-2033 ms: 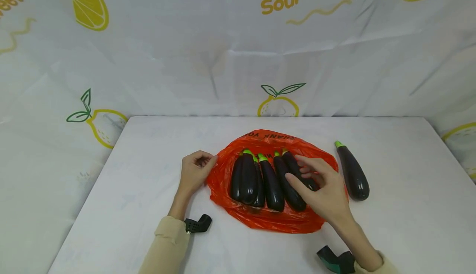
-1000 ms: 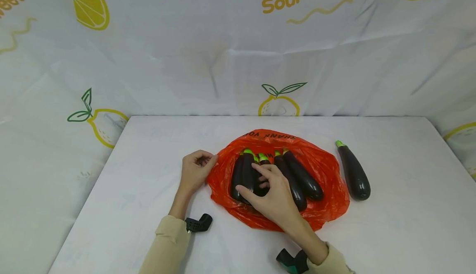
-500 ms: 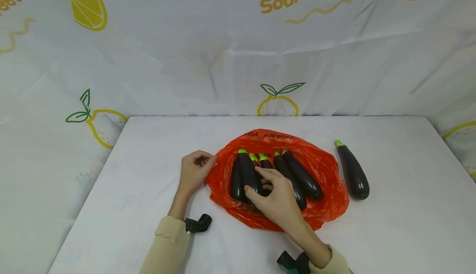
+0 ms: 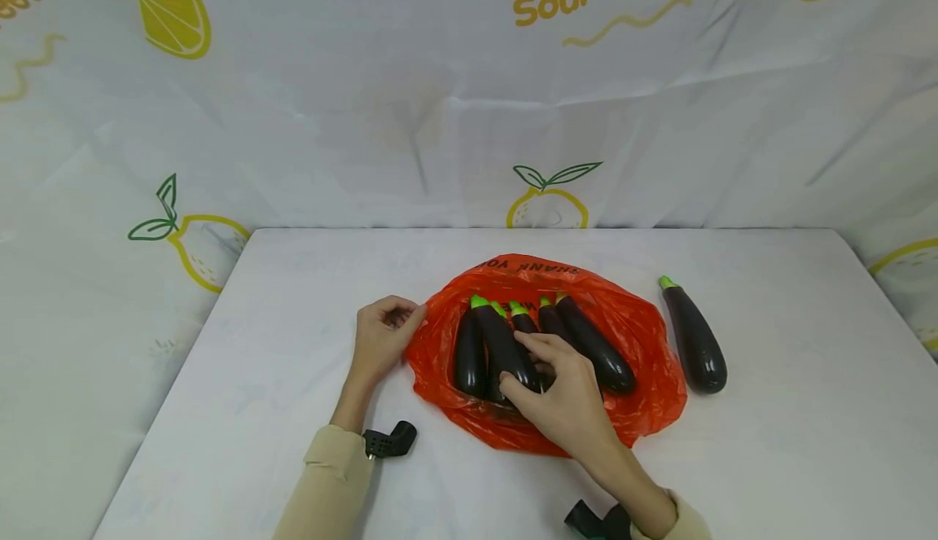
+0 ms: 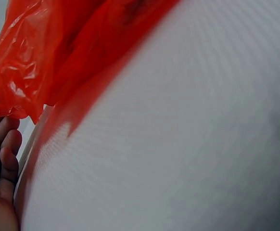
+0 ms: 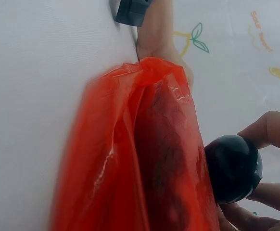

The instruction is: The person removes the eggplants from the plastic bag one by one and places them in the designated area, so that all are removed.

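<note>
A red plastic bag (image 4: pixel 655 410) lies spread with its mouth up, several dark eggplants inside. My left hand (image 4: pixel 381 340) pinches the bag's left rim; in the left wrist view its curled fingers (image 5: pixel 7 159) meet the red plastic (image 5: pixel 24 72). My right hand (image 4: pixel 567 393) grips the thick lower end of an eggplant (image 4: pixel 501 340), which lies slanted over its neighbours, green stem toward the upper left. The right wrist view has the round end of this eggplant (image 6: pixel 232 168) between thumb and fingers, beside the bag wall. My right hand partly covers other eggplants in the bag.
One single eggplant (image 4: pixel 692 336) lies on the white table (image 4: pixel 799 426), just right of the bag. Behind the table hangs a white cloth (image 4: pixel 352 116) with lemon prints. Black wrist cameras (image 4: pixel 392 440) sit on both forearms.
My right hand has left the rightmost eggplant in the bag, moved left, and taken hold of another. That eggplant's lower end has swung right. My left hand stays on the rim.
</note>
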`<state>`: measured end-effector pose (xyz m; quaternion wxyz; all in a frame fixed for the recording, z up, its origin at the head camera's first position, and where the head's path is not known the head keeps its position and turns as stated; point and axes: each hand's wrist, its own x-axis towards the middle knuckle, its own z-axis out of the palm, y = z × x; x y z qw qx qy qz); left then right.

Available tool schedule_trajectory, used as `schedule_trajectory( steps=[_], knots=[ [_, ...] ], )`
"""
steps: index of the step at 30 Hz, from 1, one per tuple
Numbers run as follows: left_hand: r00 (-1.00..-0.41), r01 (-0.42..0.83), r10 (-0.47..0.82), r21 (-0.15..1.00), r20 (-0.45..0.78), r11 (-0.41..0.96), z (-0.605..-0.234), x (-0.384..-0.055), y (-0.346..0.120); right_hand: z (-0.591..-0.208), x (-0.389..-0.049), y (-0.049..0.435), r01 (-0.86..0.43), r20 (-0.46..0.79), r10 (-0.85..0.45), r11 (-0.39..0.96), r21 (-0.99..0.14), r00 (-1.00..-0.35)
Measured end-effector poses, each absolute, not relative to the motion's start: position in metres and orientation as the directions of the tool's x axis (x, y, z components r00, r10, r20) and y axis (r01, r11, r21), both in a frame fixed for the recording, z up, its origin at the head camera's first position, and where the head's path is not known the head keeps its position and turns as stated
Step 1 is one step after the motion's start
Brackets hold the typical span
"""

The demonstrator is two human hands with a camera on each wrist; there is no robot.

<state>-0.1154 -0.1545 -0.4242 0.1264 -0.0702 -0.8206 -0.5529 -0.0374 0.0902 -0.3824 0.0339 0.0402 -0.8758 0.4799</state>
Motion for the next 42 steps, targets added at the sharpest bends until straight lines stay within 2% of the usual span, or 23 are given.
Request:
schedule_trajectory(
  steps=[23,32,42],
  knots=[
    [-0.953,0.276,-0.010,0.886,0.301,0.374,-0.424,-0.116,-0.155,-0.366,-0.025,0.131,-0.193,0.223,-0.007,0.531,-0.825,-0.975],
    [-0.956,0.268,-0.010,0.888,0.293,0.374,-0.424,-0.116,-0.154,-0.367,-0.030,0.155,-0.237,0.312,0.064,0.513,-0.825,-0.948],
    [-0.957,0.265,-0.015,0.892,0.290,0.367,-0.425,-0.115,-0.155,-0.366,-0.034,0.184,-0.215,0.348,0.167,0.527,-0.822,-0.923]
  ],
)
